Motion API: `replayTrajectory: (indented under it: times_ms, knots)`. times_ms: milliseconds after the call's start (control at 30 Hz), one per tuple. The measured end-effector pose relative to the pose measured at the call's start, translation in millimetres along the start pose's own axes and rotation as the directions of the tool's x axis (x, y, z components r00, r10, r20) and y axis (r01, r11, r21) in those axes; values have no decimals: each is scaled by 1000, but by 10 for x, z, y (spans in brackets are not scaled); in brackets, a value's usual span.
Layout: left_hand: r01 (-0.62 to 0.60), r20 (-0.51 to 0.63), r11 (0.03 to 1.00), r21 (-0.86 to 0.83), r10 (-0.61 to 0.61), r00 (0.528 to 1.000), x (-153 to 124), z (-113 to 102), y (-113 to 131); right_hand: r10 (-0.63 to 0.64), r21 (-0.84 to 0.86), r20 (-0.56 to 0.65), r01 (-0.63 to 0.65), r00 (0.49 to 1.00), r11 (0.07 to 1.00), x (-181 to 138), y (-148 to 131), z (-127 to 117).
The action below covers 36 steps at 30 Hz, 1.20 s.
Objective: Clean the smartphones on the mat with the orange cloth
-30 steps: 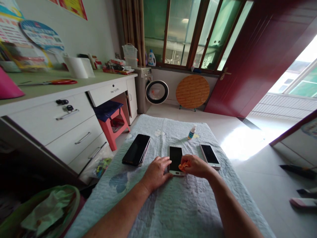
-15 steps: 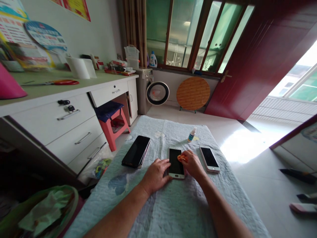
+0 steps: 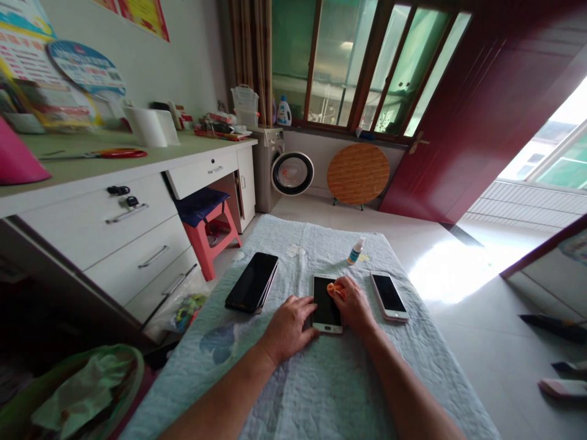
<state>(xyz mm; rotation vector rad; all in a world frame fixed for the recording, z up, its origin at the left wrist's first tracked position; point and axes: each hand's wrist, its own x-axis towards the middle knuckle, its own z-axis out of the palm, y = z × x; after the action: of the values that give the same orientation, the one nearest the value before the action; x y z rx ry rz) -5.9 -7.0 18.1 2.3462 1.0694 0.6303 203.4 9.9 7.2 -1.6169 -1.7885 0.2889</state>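
Observation:
A white-framed phone [image 3: 324,302] lies screen up in the middle of a pale quilted cloth [image 3: 321,379]. My left hand [image 3: 288,324] rests on the cloth with its fingers spread against the phone's left edge. My right hand [image 3: 354,302] is closed on a small orange cloth [image 3: 335,288] and presses it onto the upper part of the phone's screen. To the right lies a second white phone [image 3: 389,296], and to the left a larger black phone [image 3: 252,282]. A small spray bottle [image 3: 355,251] stands beyond them.
A white desk with drawers [image 3: 119,226] runs along the left, with a red stool [image 3: 208,226] under it. A green bag [image 3: 77,391] sits at the lower left. A washing machine [image 3: 282,168], a round wooden tabletop [image 3: 358,173] and a red door [image 3: 481,104] stand behind.
My right hand has slid the orange cloth from the phone's lower right corner up the screen toward its top. My left hand has stayed against the phone's left edge.

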Motion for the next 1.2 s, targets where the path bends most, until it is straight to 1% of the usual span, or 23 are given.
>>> replayTrajectory:
  times_ms: [100, 233, 300, 433, 500, 733, 833, 967, 1100, 1200]
  knots:
    - [3, -2, 1000, 1, -3, 1000, -2, 3, -1, 58, 0, -107, -58, 993, 998, 53, 35, 53]
    - [-2, -2, 1000, 7, 2, 1000, 5, 15, -23, 75, -15, -124, -78, 989, 997, 73, 61, 49]
    - [-4, 0, 1000, 10, 4, 1000, 9, 18, -31, 64, -6, -106, -65, 992, 998, 60, 73, 32]
    - [1, -2, 1000, 25, -1, 1000, 9, 20, -29, -30, 23, -32, 31, 999, 999, 20, 114, 11]
    - [4, -6, 999, 32, -4, 1000, 5, 24, -25, -55, 36, -13, 55, 998, 998, 11, 133, 15]
    - [1, -13, 999, 36, -1, 1000, 3, 41, -35, 1, 29, -28, 0, 1000, 1000, 78, 99, 57]
    - [0, 0, 1000, 28, 0, 1000, 10, 34, -43, -12, 29, -10, 12, 1000, 999, 80, 48, 24]
    - [-9, 10, 1000, 7, 9, 1000, 15, 12, -31, -113, 60, 82, 108, 990, 992, -9, -53, -39]
    - [-42, 10, 999, -30, 43, 999, 9, -6, -9, -234, 134, 181, 212, 955, 968, -106, -156, -48]
    - [-52, 2, 998, -41, 52, 999, 4, 3, -22, -239, 133, 173, 218, 955, 967, -116, -161, -45]
